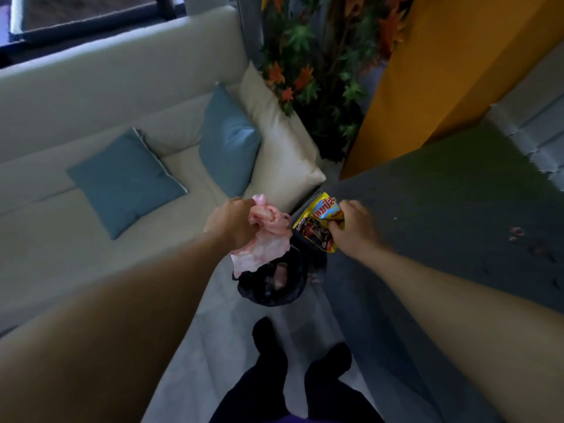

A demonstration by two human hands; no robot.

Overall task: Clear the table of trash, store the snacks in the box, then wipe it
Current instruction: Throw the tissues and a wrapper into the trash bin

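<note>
Centre frame: left hand [229, 225] grips crumpled pink plastic [265, 239]; right hand [354, 228] pinches a yellow snack packet [317, 225], both above a black-lined bin [274, 282]. Sofa [91, 117] at left.

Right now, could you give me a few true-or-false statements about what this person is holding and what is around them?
1. The left hand grips a crumpled pink wrapping. True.
2. The right hand holds a green glass bottle. False: it pinches a yellow printed snack packet.
3. A round black-lined bin stands on the floor beneath the pink wrapping. True.
4. Three red cushions lie on the sofa. False: the pale sofa bears blue cushions and a white cushion.
</note>
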